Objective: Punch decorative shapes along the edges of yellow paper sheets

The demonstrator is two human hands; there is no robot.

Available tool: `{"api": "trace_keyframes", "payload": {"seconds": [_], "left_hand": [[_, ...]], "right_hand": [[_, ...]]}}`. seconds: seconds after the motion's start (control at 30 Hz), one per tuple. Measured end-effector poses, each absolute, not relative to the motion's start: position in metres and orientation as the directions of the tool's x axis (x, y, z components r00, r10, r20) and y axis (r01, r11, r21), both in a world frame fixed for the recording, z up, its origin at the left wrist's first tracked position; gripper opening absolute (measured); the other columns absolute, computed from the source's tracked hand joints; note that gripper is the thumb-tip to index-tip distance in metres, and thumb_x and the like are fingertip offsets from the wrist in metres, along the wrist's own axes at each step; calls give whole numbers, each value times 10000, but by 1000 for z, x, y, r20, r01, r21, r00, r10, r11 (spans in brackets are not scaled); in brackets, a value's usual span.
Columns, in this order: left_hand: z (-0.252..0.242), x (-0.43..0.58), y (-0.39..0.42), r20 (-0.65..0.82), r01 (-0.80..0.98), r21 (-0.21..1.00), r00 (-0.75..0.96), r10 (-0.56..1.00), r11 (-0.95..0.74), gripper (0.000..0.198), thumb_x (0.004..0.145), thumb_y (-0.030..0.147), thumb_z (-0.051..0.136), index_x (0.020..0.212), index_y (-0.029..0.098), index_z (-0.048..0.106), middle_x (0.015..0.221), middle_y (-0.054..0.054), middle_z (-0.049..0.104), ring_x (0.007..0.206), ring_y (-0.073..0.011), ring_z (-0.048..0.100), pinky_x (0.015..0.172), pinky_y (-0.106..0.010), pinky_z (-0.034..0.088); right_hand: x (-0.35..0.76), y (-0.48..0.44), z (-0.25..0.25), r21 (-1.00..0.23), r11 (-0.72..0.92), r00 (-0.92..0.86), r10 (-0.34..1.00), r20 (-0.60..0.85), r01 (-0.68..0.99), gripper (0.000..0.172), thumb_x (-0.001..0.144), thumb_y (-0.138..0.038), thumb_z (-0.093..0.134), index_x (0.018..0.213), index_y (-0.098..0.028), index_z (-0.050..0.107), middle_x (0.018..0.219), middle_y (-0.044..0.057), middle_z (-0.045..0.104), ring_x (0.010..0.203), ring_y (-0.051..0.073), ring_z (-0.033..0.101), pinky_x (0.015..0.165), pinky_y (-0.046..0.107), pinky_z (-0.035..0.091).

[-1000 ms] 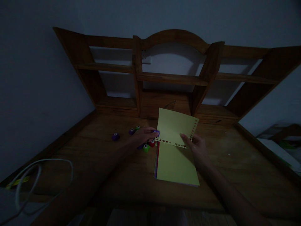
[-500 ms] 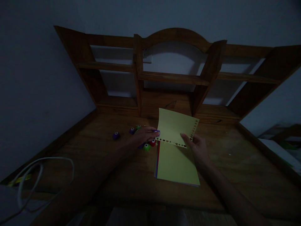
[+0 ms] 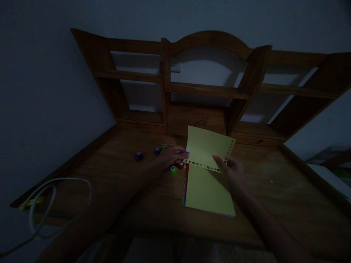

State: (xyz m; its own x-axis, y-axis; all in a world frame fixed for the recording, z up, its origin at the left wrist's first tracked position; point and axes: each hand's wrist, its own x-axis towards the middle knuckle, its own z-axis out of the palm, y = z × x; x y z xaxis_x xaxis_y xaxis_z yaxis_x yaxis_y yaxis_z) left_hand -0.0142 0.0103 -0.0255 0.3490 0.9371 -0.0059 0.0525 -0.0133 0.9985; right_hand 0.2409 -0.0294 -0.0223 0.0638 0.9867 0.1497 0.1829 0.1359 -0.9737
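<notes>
A yellow sheet with small shapes punched along its near and right edges is held up over a stack of coloured paper with yellow on top. My left hand is closed on a purple punch at the sheet's left corner. My right hand pinches the sheet near its right side, thumb on top. Beside and under my left hand lie a green punch, a red punch and several others, partly hidden. One more purple punch stands farther left.
A wooden shelf unit rises at the back of the wooden desk. A white cable loops at the far left, near something yellow. White papers lie beyond the desk's right edge.
The whole view has shifted slightly, so the desk and hands appear a little farther right. Both hands keep their hold on the punch and the sheet.
</notes>
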Motion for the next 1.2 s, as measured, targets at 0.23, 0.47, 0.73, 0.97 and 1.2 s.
{"api": "trace_keyframes", "payload": {"seconds": [0.23,0.47,0.73,0.97,1.2], "left_hand": [[-14,-14,4,-47,84,996,367,929,17,293,723,388,707,895,158,651,877,-52,639,675,-127,581,557,-223,433],[-9,-13,1,11,151,986,335,942,-65,256,713,385,711,827,160,666,853,-50,641,728,-157,580,599,-234,441],[-25,-13,8,17,108,993,308,951,-52,277,689,372,729,870,169,672,895,-62,664,773,-168,599,611,-232,449],[-36,-11,14,18,73,996,306,952,-42,355,726,456,693,912,155,668,817,-49,654,593,-105,553,500,-205,393],[-40,-11,17,46,57,996,319,947,-67,394,768,488,647,973,152,661,758,-35,639,530,-87,528,476,-201,393]], "right_hand": [[239,-32,-21,-980,95,63,992,107,176,402,745,-525,688,925,-168,730,906,109,746,741,285,683,580,361,532],[238,-32,-22,-978,110,63,990,123,180,382,753,-518,684,910,-174,734,929,114,744,789,303,684,629,389,543],[237,-34,-20,-982,99,72,991,112,161,361,757,-503,689,933,-190,726,934,100,744,797,294,682,644,384,531],[240,-30,-18,-967,114,15,993,121,229,340,773,-522,661,670,-198,665,684,59,706,606,214,624,568,319,469],[243,-26,-23,-953,223,50,970,238,206,396,792,-518,636,539,-215,601,710,53,702,697,231,637,672,345,461]]}}
